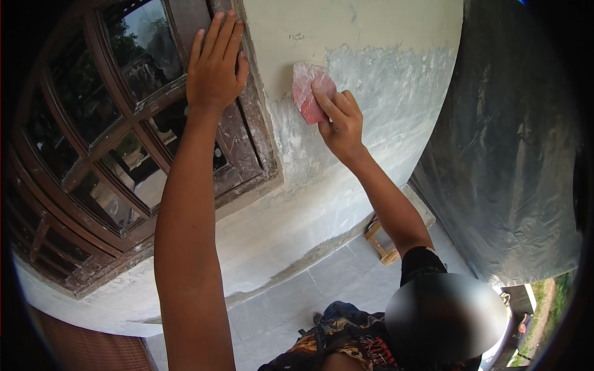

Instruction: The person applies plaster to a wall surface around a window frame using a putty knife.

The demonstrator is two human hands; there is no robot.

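My left hand (215, 68) rests open on the brown wooden window frame (250, 117), its fingers stretched upward near the wall's edge. In my right hand (341, 122) is a flat pink putty spreader (307, 93), smeared with whitish putty and held against the wall. My index finger lies along its face; the thumb is mostly hidden. Around the spreader, the wall (383, 99) carries a patchy grey-white coat below a smoother cream area (352, 25).
Glass panes (139, 46) fill the window at left. Dark plastic sheeting (507, 161) hangs at right. Below the wall, a small wooden stool (380, 244) stands on grey floor tiles (278, 303). A blurred oval hides part of the lower right.
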